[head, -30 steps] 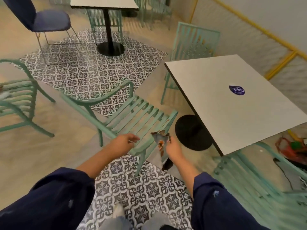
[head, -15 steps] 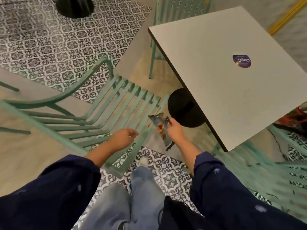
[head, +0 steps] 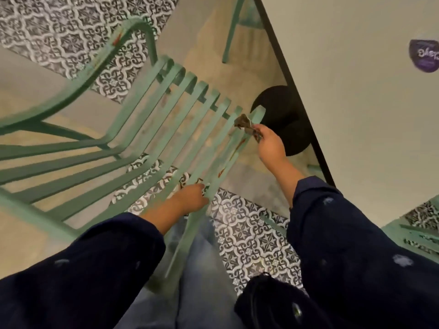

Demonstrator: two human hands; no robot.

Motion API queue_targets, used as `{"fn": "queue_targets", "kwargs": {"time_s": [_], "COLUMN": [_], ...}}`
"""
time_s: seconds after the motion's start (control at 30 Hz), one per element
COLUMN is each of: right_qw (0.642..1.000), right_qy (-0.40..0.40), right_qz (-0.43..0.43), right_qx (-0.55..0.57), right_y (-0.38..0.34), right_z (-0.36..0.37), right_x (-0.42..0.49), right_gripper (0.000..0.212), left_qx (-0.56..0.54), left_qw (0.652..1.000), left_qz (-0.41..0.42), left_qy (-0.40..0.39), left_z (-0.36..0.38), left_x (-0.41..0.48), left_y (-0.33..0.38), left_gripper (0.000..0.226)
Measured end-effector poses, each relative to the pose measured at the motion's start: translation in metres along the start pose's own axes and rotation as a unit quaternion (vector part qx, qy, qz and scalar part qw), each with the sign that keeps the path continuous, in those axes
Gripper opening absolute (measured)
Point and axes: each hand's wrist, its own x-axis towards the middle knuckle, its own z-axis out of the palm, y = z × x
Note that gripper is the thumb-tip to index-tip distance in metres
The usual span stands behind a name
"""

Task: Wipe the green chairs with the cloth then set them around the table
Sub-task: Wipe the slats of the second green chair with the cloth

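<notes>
beside the white table, green slatted chair: cloth bunched on the far end of its outer rail, pinched in the curled fingers of the right hand; left hand curled round the same rail, nearer the person. black table base just beyond.

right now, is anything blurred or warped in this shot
Head view: motion blur smears the green chair slats, worst toward the picture's lower left; the cloth in the right hand is soft, its pattern unreadable; the wide lens enlarges the dark sleeves at the bottom; lighting is warm and even, no glare.
</notes>
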Motion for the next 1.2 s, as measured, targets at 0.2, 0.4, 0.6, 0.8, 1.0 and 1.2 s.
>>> {"fn": "queue_targets", "kwargs": {"time_s": [0.2,0.4,0.6,0.8,1.0,1.2], "right_qw": [0.996,0.996,0.991,0.982,0.976,0.969], "right_qy": [-0.090,-0.085,-0.114,-0.145,-0.168,-0.208], "right_qz": [-0.025,-0.023,0.023,0.064,0.071,0.077], "right_qx": [0.001,0.032,0.064,0.102,0.118,0.113], "right_y": [0.026,0.058,0.059,0.055,0.052,0.047], "right_z": [0.037,0.061,0.064,0.076,0.082,0.087], "right_x": [0.043,0.038,0.033,0.006,-0.013,-0.026], "right_gripper": [0.043,0.045,0.041,0.039,0.037,0.028], "left_qx": [0.037,0.033,0.021,0.034,0.026,0.069], "left_qw": [0.998,0.998,0.999,0.999,0.999,0.997], "left_qz": [0.032,0.051,0.043,0.033,0.026,-0.001], "left_qy": [-0.035,-0.020,-0.011,-0.002,-0.004,-0.026], "left_z": [0.003,0.013,0.015,0.018,0.015,0.012], "left_x": [0.033,0.040,0.039,0.040,0.044,0.041], "left_y": [-0.002,-0.011,-0.011,-0.009,-0.007,-0.004], "left_gripper": [0.036,0.042,0.048,0.050,0.044,0.017]}}
